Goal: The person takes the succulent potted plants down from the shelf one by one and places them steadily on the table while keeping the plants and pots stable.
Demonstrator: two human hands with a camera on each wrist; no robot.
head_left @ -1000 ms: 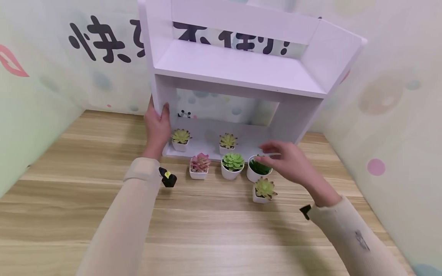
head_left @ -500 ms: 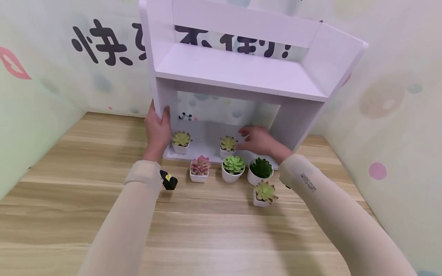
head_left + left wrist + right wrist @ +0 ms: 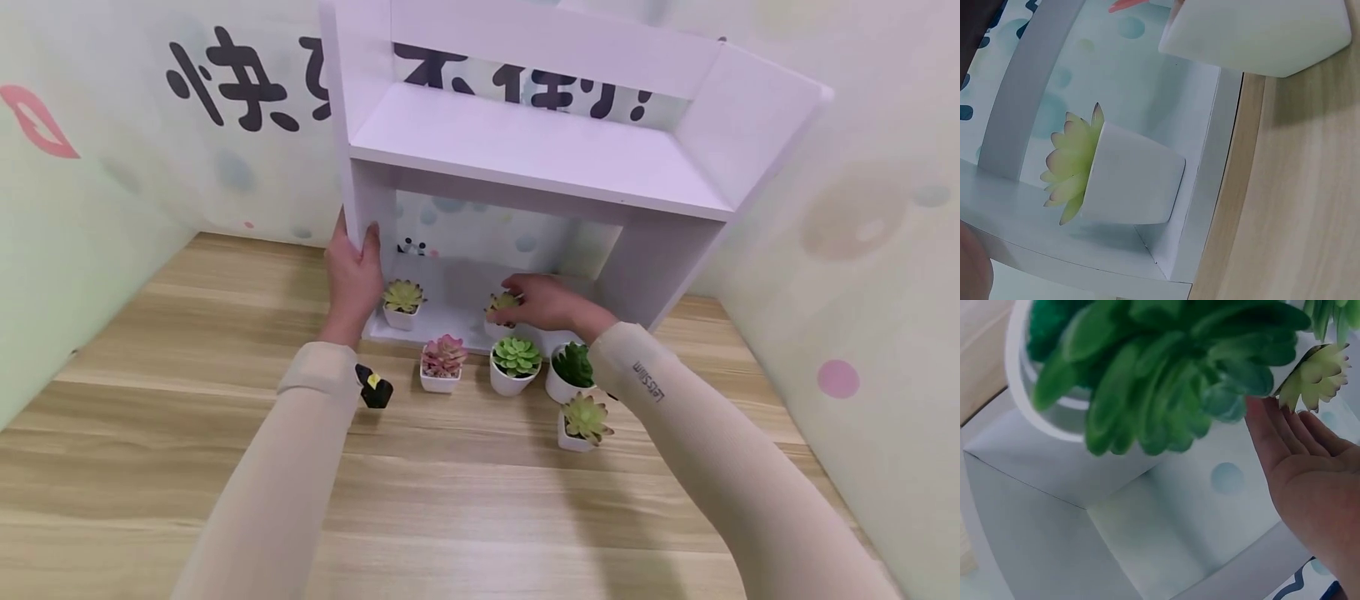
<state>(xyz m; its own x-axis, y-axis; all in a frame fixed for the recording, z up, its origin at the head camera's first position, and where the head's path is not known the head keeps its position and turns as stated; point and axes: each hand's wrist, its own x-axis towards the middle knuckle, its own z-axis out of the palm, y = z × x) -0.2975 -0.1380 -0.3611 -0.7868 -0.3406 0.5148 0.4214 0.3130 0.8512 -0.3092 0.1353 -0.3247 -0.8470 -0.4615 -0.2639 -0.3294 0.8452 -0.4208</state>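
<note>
My left hand (image 3: 356,279) grips the left side panel of a white two-tier shelf (image 3: 525,154), its thumb on the inner face. A yellow-green succulent in a white square pot (image 3: 402,305) stands on the lower board beside that hand; the left wrist view shows this pot (image 3: 1135,178) close up. My right hand (image 3: 543,302) reaches into the lower tier, with thumb and fingers around a second yellow-green potted succulent (image 3: 498,323) at mid-board. In the right wrist view, the fingers meet the pot under its yellow-green leaves (image 3: 1316,376), partly behind a dark green succulent (image 3: 1160,369).
Before the shelf stand a pink succulent (image 3: 442,360), a bright green one (image 3: 516,360) and a dark green one (image 3: 572,367), all in white pots. Another yellow-green succulent (image 3: 583,421) sits nearer on the wooden table (image 3: 450,517). Walls enclose the back and sides.
My right hand has moved from above the dark green succulent into the lower tier, then left around the middle yellow-green succulent. The left hand keeps its grip on the shelf.
</note>
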